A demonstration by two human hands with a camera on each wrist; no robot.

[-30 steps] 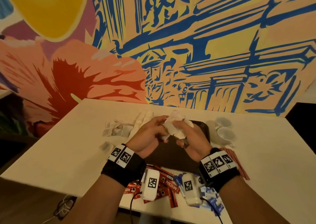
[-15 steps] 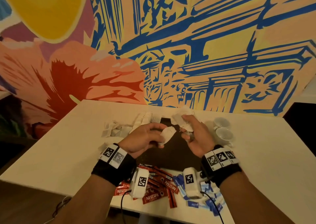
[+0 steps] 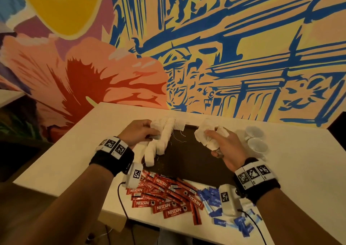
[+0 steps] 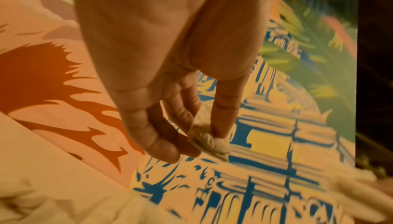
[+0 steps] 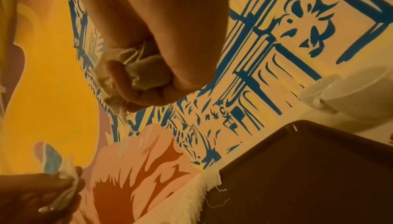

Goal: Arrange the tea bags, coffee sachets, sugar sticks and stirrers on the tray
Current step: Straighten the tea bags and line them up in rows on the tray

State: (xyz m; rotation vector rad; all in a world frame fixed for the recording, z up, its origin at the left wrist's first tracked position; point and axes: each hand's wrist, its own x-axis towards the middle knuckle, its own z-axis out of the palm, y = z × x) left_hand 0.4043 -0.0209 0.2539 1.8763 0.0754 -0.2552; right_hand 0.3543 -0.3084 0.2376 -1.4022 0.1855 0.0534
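A dark tray (image 3: 192, 158) lies in the middle of the white table. A row of white tea bags (image 3: 161, 143) runs along its left edge. My left hand (image 3: 138, 134) pinches one white tea bag (image 4: 204, 136) between thumb and fingers at the far end of that row. My right hand (image 3: 222, 143) grips a bunch of several tea bags (image 3: 205, 134) above the tray's far right part; the wrist view shows the fingers curled round the bunch of tea bags (image 5: 146, 74). Red coffee sachets (image 3: 164, 198) and blue sugar sticks (image 3: 215, 201) lie in heaps near the front edge.
Two white cups (image 3: 256, 141) stand right of the tray. A painted mural wall (image 3: 206, 48) rises behind the table. Cables (image 3: 121, 203) hang over the table's front edge (image 3: 149, 224) from the wrist cameras.
My hands have moved apart. The left hand has carried one tea bag left to the row at the tray's edge. The right hand has stayed over the tray with the bunch.
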